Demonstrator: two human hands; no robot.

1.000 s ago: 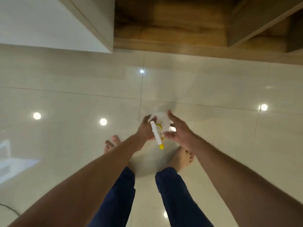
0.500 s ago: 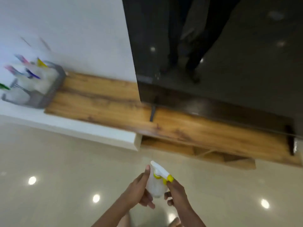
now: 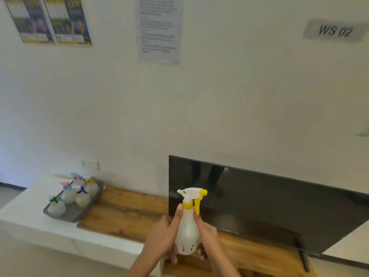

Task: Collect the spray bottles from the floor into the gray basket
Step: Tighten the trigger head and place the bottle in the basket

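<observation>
Both hands grip one upright spray bottle (image 3: 187, 232): left hand (image 3: 161, 236) and right hand (image 3: 207, 234) wrap its sides, well apart from the gray basket (image 3: 79, 213) of bottles on the desk (image 3: 24, 216).

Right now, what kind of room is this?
Probably a living-room-style mock-up used as a test workstation: a TV on a low wood cabinet, a "WS 02" sign and printed instruction sheet on the wall.

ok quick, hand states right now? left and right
Left hand: closed around the yellow-trigger spray bottle, thumb up along its neck.
Right hand: also closed on the same bottle, from the other side.
</observation>
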